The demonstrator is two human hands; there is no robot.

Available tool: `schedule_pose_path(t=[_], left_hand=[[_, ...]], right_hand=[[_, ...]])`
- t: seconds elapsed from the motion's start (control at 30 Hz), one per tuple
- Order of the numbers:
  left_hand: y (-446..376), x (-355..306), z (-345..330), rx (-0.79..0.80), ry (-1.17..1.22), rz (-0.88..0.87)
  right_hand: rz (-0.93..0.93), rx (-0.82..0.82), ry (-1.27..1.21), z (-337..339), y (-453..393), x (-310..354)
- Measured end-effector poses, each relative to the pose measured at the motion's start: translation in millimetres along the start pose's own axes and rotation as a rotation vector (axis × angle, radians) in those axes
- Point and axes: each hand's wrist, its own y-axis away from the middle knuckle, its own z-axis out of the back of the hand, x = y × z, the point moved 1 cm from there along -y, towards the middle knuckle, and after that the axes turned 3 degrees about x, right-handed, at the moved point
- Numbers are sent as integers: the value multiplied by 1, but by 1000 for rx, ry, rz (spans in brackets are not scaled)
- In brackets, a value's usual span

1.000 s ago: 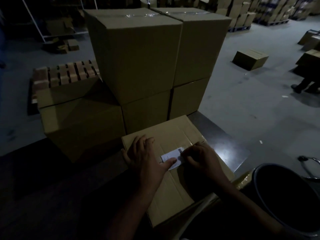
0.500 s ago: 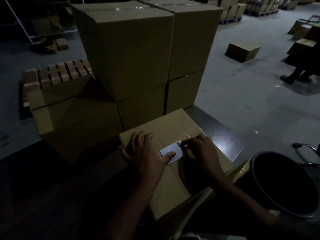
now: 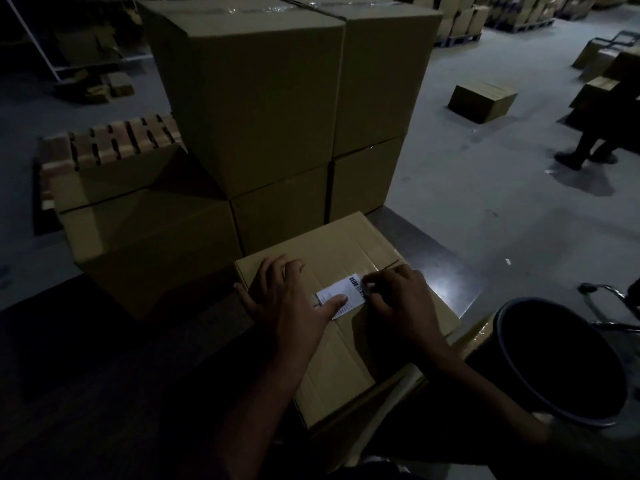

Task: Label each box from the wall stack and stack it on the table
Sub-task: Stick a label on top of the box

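Left hand (image 3: pixel 287 303) lies flat, thumb on the label (image 3: pixel 341 295); right hand (image 3: pixel 398 299) pinches its corner — stacked boxes (image 3: pixel 263 109) just behind the box (image 3: pixel 346 258), black bin (image 3: pixel 561 362) to its right.

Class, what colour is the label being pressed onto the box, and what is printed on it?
White, with a black barcode, on the label; head view.

Table (image 3: pixel 433 268): near box (image 3: pixel 346 334) on it, label (image 3: pixel 341 294) on box top, left hand (image 3: pixel 291 303) and right hand (image 3: pixel 401 299) on label's two ends. Stacked boxes (image 3: pixel 277 109) behind; bin (image 3: pixel 561 362) right of box. Lone box (image 3: pixel 481 100) on floor, far right.
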Motion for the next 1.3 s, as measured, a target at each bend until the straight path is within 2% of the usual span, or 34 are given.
schedule_pose_path(t=[0.27, 0.43, 0.57, 0.83, 0.97, 1.3], left_hand=[[0, -2, 4, 43, -26, 14], [-1, -1, 3, 32, -25, 10], [-1, -1, 2, 29, -39, 17], [-6, 0, 3, 85, -44, 50], [-6, 0, 2, 84, -60, 60], [-7, 2, 0, 86, -75, 53]], right_hand=[[112, 77, 6, 1, -15, 2], [192, 117, -73, 9, -20, 4], [164, 51, -15, 2, -19, 2], [183, 109, -58, 8, -20, 3], [149, 62, -28, 3, -19, 3], [107, 78, -51, -1, -20, -9]])
